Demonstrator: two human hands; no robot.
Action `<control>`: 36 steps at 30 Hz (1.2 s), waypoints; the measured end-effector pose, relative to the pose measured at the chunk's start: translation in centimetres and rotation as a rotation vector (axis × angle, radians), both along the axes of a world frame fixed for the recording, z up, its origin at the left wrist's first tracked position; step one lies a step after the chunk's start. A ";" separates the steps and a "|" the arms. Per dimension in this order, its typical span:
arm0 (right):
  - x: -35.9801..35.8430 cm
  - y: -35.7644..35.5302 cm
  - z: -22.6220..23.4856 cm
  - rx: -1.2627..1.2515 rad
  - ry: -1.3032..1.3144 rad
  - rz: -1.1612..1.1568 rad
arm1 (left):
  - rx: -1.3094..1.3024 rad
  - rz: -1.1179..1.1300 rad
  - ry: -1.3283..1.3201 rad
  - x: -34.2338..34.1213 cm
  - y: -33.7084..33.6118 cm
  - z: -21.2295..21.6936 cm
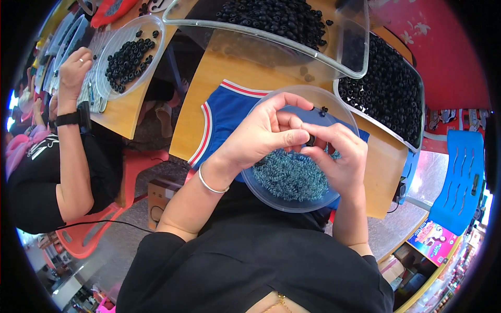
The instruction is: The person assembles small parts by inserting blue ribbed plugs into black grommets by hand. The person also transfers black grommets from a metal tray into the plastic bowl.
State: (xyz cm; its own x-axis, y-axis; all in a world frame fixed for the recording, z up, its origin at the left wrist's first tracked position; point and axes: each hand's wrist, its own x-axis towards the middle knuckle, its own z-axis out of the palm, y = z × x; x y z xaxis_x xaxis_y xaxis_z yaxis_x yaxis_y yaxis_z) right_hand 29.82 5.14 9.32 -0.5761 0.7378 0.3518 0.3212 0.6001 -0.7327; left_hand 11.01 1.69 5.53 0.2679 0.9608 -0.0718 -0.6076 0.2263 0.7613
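My two hands meet at the fingertips above a clear round bowl (252,182). A small black round part (311,140) shows between the fingers of my right hand (342,154), which pinches it. The thumb of my left hand (261,128) presses up against this part; the fingers are closed, and what else they may hold is hidden. Many small translucent teal pieces (292,175) fill the lower part of the bowl. A couple of tiny black parts (323,111) lie near its far side. Under the bowl is a blue cloth (224,117) with red and white edging.
A large clear bin (250,25) of black parts stands beyond the bowl, and a second full tub (396,88) is at the right. On the left a co-worker's hand (75,73) is beside another clear bowl (156,62). A blue chair (459,182) stands far right.
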 end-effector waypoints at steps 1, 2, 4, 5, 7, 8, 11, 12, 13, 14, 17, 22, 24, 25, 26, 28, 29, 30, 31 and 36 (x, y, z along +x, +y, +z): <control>0.2 0.3 0.2 -0.030 -0.003 -0.007 | 0.000 -0.008 0.002 0.0 0.2 0.4; 0.5 0.6 0.0 -0.094 0.031 -0.010 | 0.053 0.062 0.063 0.0 0.5 1.0; 1.0 1.0 -0.3 -0.180 0.080 -0.049 | 0.162 0.201 0.194 -0.2 1.7 2.6; 1.1 1.2 -0.4 -0.187 0.089 -0.064 | 0.277 0.268 0.236 -0.6 2.7 3.4; 1.3 1.5 -0.4 -0.140 -0.011 -0.039 | 0.482 0.462 0.516 -1.5 4.7 5.3; 1.4 1.6 -0.4 -0.091 -0.116 -0.013 | 0.557 0.534 0.573 -1.9 5.7 6.0; 1.3 1.5 -1.8 -0.007 -0.205 0.080 | 1.390 0.662 0.468 -2.8 9.7 6.7; 1.3 1.6 -1.9 0.058 -0.250 0.098 | 1.101 0.671 0.729 -3.0 8.2 6.1; 1.2 1.4 -1.9 0.056 -0.252 0.085 | 0.795 0.657 0.961 -2.4 6.5 6.8; 0.9 1.2 -2.3 0.085 -0.297 0.082 | 0.723 0.564 1.033 -2.3 5.2 6.6; 0.6 0.8 -3.0 0.065 -0.343 0.104 | 0.783 0.330 1.368 -1.8 3.1 4.2; 1.3 1.1 -3.2 0.065 -0.478 0.078 | 0.686 0.089 1.764 -0.6 1.3 0.5; 1.5 1.2 -2.9 0.073 -0.484 0.064 | 0.683 0.099 1.839 -0.2 1.0 -0.5; 1.6 1.2 -2.8 0.079 -0.493 0.052 | 0.686 0.098 1.838 0.0 0.9 -0.7; 1.6 1.3 -2.8 0.079 -0.493 0.050 | 0.616 0.073 1.856 0.2 0.8 -0.7; 1.7 1.5 -2.9 0.043 -0.558 0.014 | 0.545 0.049 1.873 0.5 0.7 -1.0; 1.6 1.5 -3.0 0.043 -0.557 0.013 | 0.555 0.074 1.883 0.7 0.6 -1.2; 1.5 1.5 -3.1 0.051 -0.537 0.006 | 0.563 0.099 1.893 0.8 0.6 -1.3; 1.5 1.4 -3.1 0.058 -0.519 -0.002 | 0.564 0.098 1.892 0.8 0.6 -1.2; 1.7 1.7 -3.3 0.030 -0.483 -0.054 | 0.539 0.167 1.312 0.1 1.1 0.1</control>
State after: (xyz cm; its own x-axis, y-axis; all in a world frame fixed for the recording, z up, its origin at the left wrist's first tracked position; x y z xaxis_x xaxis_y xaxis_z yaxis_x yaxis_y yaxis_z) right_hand 31.49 6.81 6.00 -0.6398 0.7648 0.0754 0.6513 0.5916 -0.4752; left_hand 11.06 2.78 5.59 0.1772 0.9629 0.2033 0.6014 -0.2695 0.7522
